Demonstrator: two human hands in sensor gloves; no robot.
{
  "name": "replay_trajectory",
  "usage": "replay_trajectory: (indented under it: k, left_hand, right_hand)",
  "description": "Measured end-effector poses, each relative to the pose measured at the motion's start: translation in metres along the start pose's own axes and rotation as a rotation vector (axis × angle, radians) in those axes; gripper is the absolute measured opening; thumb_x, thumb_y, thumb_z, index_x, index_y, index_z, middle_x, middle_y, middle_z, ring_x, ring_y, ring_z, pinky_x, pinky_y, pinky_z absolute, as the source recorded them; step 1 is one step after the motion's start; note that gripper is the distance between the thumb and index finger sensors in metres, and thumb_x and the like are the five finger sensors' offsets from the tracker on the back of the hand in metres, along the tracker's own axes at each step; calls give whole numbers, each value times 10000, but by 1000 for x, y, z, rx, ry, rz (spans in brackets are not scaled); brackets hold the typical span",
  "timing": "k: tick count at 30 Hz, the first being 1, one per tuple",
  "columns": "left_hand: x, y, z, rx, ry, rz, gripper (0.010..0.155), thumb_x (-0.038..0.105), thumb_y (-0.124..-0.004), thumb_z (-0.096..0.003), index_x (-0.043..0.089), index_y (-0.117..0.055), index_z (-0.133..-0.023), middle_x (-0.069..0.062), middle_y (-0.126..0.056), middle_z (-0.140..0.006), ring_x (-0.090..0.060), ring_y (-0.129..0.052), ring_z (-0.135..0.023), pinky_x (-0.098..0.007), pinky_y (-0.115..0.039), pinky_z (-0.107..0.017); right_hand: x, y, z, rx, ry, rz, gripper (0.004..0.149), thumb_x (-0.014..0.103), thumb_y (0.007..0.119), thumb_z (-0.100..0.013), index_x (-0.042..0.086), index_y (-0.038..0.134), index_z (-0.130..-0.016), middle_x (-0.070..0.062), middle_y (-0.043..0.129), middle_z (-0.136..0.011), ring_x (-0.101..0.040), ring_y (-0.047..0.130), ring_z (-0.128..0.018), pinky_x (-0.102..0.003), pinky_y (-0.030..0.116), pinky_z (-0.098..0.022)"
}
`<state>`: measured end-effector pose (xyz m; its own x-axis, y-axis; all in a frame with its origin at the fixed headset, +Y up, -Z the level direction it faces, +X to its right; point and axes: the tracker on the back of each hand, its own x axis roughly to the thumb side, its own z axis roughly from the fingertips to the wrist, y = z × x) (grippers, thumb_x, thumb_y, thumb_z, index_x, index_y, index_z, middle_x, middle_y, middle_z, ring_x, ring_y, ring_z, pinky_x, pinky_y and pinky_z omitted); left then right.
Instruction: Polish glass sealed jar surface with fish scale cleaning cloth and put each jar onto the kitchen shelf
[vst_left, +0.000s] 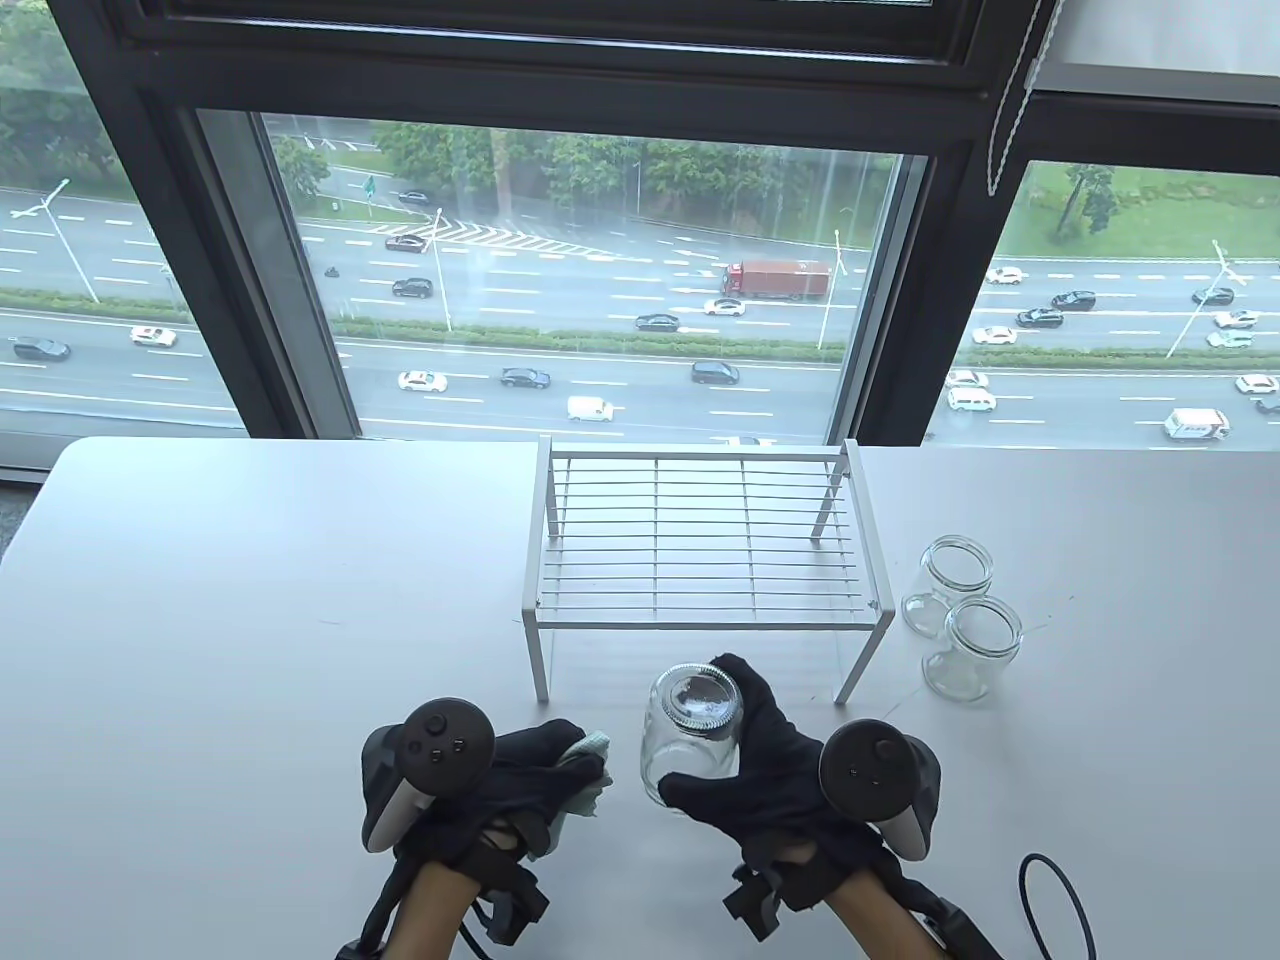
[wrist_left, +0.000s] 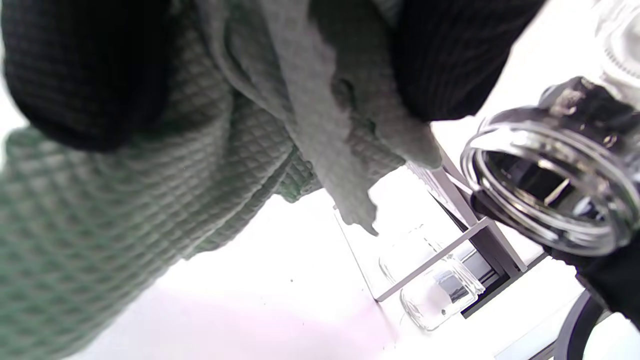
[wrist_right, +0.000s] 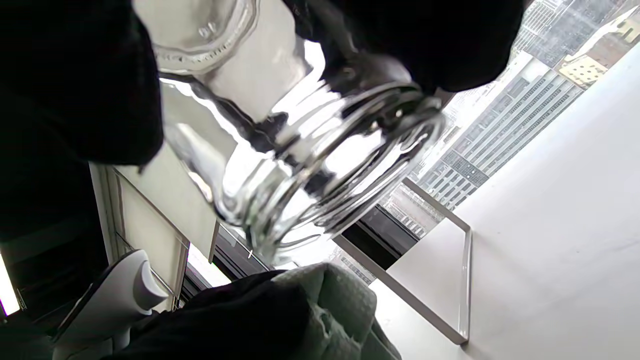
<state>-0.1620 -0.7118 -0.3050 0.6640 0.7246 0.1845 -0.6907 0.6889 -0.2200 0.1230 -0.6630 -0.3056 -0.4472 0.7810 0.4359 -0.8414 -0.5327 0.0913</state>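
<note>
Polishing step, likely: the right hand (vst_left: 765, 770) grips a jar (vst_left: 690, 735), the left hand (vst_left: 500, 790) clutches the cloth (vst_left: 590, 775) just beside it; next, cloth meets glass.

Clear glass jar (vst_left: 690, 735), lidless, threaded mouth tilted toward shelf, held off worktop (vst_left: 250, 600) in right hand (vst_left: 770, 770). Pale green waffle-textured cloth (vst_left: 590, 770) bunched in left hand (vst_left: 520, 790), just left of jar. Two more clear open jars (vst_left: 962, 615) upright on worktop, touching, right of shelf. White wire shelf (vst_left: 700, 540) bare, at worktop centre.
</note>
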Motion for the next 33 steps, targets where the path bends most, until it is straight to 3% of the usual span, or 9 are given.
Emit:
replay_trajectory:
  k: [10,18,24,33]
  left_hand:
    - [-7,-2,-4,-38,34,3,535,522,-842,-467,165,-880,-864,-229,-1000,-758,-483,-1036,-531,-467,-941,-299]
    - [-7,-3,-5,-45,26,-10,537,524,-836,-470,169,-877,-871,-232,-995,-769,-487,-1031,-545,-472,-938,-311]
    - [-8,-3,-5,-50,36,0,538,523,-835,-471,169,-874,-874,-235,-992,-772,-489,-1029,-549,-474,-938,-314]
    - [-10,-2,-6,-51,47,6,540,522,-835,-472,167,-874,-877,-236,-991,-773,-491,-1027,-550,-476,-937,-315]
  right_hand:
    - [25,10,-71,-68,-83,132,1116,561,998,-289,113,344,-1074,-118,641,-1062,-426,822,-891,-611,656,-682]
    - [12,27,-115,-137,58,147,1107,555,994,-306,107,333,-1073,-136,627,-1064,-464,819,-879,-637,666,-658]
    - [-1,40,-136,-126,96,157,1108,529,994,-318,95,309,-1073,-166,615,-1057,-510,806,-856,-663,673,-620]
    - [-6,52,-140,-102,104,194,1084,513,996,-323,80,335,-1066,-192,629,-1044,-547,803,-827,-690,679,-569]
